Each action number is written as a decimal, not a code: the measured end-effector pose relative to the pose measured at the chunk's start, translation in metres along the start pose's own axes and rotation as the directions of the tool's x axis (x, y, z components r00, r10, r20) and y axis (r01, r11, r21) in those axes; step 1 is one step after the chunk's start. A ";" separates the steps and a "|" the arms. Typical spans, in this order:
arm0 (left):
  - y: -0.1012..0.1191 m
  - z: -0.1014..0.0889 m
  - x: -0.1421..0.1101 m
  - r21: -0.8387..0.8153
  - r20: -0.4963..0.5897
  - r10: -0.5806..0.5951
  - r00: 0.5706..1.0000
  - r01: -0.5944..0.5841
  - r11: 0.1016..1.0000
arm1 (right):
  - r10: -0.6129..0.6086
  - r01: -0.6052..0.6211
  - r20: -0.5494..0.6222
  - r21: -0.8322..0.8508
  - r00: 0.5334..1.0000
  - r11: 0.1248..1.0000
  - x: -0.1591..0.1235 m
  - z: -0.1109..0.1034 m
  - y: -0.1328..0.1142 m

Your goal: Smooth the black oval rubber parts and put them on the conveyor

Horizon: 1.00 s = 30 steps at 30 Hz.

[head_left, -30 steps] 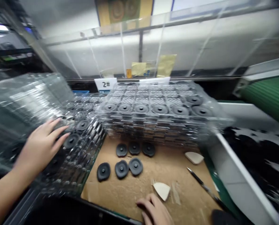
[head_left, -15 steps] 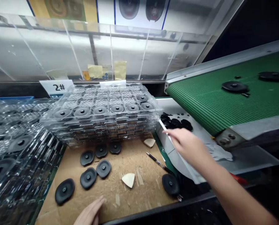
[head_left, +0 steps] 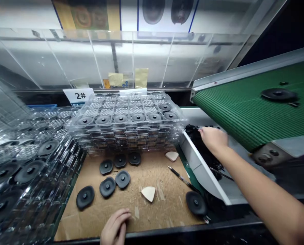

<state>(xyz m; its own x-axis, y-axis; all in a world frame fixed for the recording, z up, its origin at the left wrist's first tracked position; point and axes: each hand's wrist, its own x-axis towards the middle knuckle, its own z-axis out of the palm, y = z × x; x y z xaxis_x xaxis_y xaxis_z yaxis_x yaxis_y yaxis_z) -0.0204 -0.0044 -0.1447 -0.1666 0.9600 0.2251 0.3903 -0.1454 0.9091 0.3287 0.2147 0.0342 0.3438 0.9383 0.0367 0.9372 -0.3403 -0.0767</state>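
Note:
My right hand (head_left: 214, 140) reaches into the white bin (head_left: 201, 170) over a heap of small black parts (head_left: 194, 131). Its fingers are curled together, and whatever they hold is hidden. My left hand (head_left: 116, 227) rests at the near edge of the cardboard (head_left: 157, 214), fingers loosely bent and empty. Near it lie several black rounded discs with a raised centre, one of them a disc (head_left: 85, 197) at the left. A pale wedge-shaped pad (head_left: 149, 194) sits in the middle, and another pad (head_left: 171, 156) lies farther back.
A pen (head_left: 182, 178) lies beside the bin. Stacked clear plastic trays (head_left: 126, 132) with black discs stand behind the cardboard; more trays (head_left: 57, 149) are at the left. A green conveyor belt (head_left: 233, 105) carrying a black disc (head_left: 278, 94) slopes above the bin. Another disc (head_left: 196, 202) lies near right.
My right hand has moved from the bin's rim farther into the bin, over the black parts. My left hand's fingers have bent a little. The view has shifted left.

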 end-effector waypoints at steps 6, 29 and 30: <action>0.038 -0.001 0.012 -0.215 0.138 -0.226 0.964 0.251 0.944 | -0.123 0.132 -0.050 0.333 0.991 0.934 -0.100 -0.014 -0.010; 0.085 -0.002 -0.006 -0.640 -0.207 -0.396 0.894 0.182 0.746 | -0.713 -0.904 0.569 0.357 0.410 -0.235 -0.292 0.090 -0.136; 0.089 -0.006 -0.002 -0.670 -0.177 -0.437 0.882 0.217 0.710 | -0.720 -0.905 0.564 0.361 0.404 -0.225 -0.294 0.089 -0.138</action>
<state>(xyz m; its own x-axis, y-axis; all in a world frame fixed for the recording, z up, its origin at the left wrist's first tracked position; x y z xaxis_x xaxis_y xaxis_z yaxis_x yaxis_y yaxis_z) 0.0091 -0.0204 -0.0621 -0.4774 0.8680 -0.1364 -0.3652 -0.0548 0.9293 0.0936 -0.0087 -0.0543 -0.5692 0.6585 -0.4924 -0.5435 -0.7507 -0.3756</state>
